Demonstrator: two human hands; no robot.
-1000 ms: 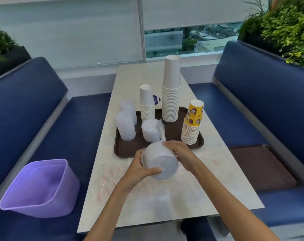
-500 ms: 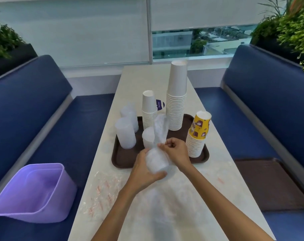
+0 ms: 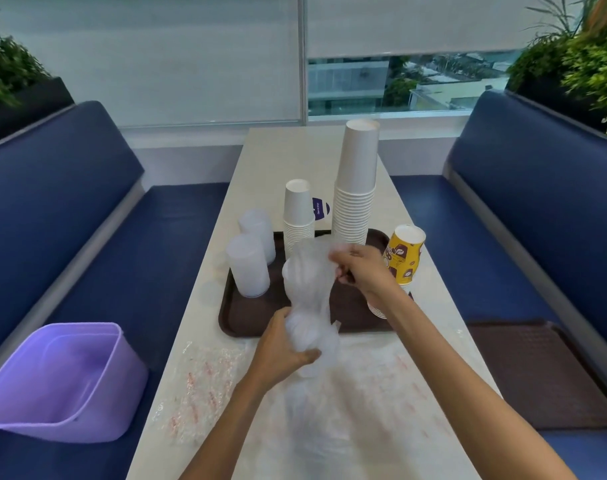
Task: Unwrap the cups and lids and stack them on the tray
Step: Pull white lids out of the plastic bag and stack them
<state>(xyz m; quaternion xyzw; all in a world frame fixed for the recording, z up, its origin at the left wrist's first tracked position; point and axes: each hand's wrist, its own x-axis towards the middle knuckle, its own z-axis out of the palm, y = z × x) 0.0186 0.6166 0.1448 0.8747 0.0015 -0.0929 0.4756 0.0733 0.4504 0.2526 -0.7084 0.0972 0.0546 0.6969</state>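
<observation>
I have my left hand [image 3: 284, 344] wrapped around the base of a wrapped lid stack [image 3: 310, 336], held just above the surface [image 3: 381, 410] at the near edge of the brown tray [image 3: 239, 317]. My right hand [image 3: 362, 271] pinches the loose end of the clear plastic wrap [image 3: 310, 271] and draws it upward. The stack looks light, thin and slippery, and the lids could slide apart, so I judge a full-circumference hold low down is safest. The film is soft and stretchy; gripping its bunched end seems best.
</observation>
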